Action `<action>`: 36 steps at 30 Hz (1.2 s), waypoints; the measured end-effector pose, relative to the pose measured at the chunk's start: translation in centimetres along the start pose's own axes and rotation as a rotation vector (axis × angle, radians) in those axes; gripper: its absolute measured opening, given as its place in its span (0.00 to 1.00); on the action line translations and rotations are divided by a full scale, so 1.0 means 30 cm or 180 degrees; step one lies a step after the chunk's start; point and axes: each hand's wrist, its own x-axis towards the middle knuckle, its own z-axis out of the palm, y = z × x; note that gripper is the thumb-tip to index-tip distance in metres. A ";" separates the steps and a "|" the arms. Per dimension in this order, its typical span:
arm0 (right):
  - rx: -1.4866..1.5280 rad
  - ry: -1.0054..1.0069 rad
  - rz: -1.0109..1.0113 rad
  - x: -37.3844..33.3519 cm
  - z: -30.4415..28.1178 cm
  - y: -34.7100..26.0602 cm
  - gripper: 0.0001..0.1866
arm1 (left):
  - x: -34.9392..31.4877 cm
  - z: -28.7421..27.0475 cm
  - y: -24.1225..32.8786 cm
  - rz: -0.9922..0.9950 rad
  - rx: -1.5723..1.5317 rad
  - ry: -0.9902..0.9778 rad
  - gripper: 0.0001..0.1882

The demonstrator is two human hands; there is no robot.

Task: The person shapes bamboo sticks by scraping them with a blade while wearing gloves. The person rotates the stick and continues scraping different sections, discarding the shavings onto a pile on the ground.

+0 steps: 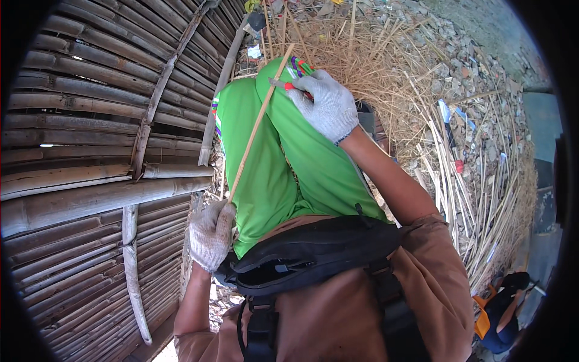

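Middle open, nine o'clock walled

On my clock face, I have free air at the centre, above the green trousers, between the thin strip and the right forearm at three. The strip bars my way leftward, running from the left hand at eight to the knife at twelve, which the right hand holds at one. A slatted bamboo wall blocks nine, the black bag fills six, and straw stalks lie past the forearm at three.

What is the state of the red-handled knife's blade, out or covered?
Out: the grey blade shows bare beyond the red handle in the right hand, at the bamboo strip.
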 end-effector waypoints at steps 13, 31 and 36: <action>0.0036 0.0225 -0.0184 -0.010 0.022 0.001 0.14 | -0.196 -0.097 0.018 -0.0935 -0.0824 -0.0335 0.15; 0.0460 0.0587 0.0218 0.002 0.001 0.041 0.12 | -0.026 -0.005 -0.038 -0.1150 -0.1604 -0.0618 0.19; 0.0172 0.0352 0.0146 0.018 -0.011 0.046 0.12 | 0.208 0.077 0.071 -0.0808 -0.1113 -0.0733 0.19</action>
